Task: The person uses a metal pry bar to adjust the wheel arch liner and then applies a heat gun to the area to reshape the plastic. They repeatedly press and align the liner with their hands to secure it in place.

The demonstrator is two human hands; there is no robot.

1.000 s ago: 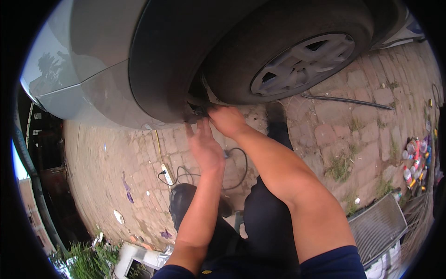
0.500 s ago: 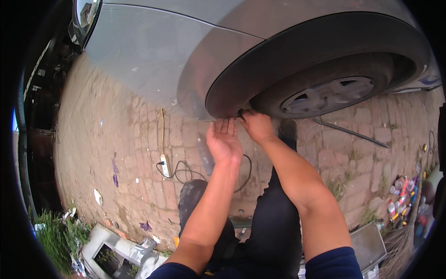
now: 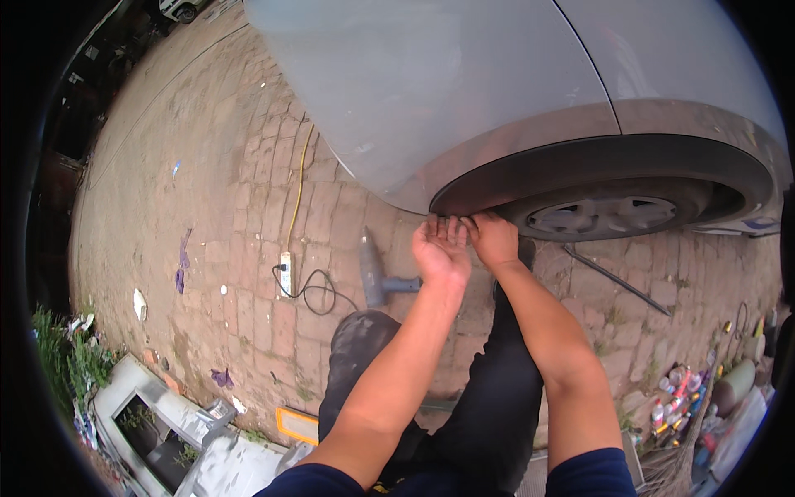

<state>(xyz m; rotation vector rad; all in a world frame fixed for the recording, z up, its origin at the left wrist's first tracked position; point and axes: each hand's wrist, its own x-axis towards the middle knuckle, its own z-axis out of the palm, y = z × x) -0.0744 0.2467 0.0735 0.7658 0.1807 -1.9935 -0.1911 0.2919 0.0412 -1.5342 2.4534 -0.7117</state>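
A grey car's body panel (image 3: 464, 74) overhangs the ground, with a black wheel arch trim (image 3: 596, 157) around the wheel (image 3: 604, 217). My left hand (image 3: 441, 253) is turned palm up below the lower front end of that arch. Its fingers stretch to the panel's bottom edge and are slightly bent. Close beside it, my right hand (image 3: 497, 240) is closed, its fingers bent at the trim's lower end; the fingertips are partly hidden. A grey heat gun (image 3: 372, 269) with a tapered nozzle lies on the bricks left of my hands.
On the left a white power strip (image 3: 286, 276) joins a yellow cord (image 3: 301, 182) and a dark cable (image 3: 319, 290). A dark bar (image 3: 619, 280) lies below the wheel. Bottles (image 3: 675, 398) are heaped at the right; a whitish panel (image 3: 124, 389) lies lower left.
The view has shifted, so the car and both hands appear farther right. The heat gun, largely hidden behind my left arm before, now shows plainly. Both hands stay at the arch's lower end.
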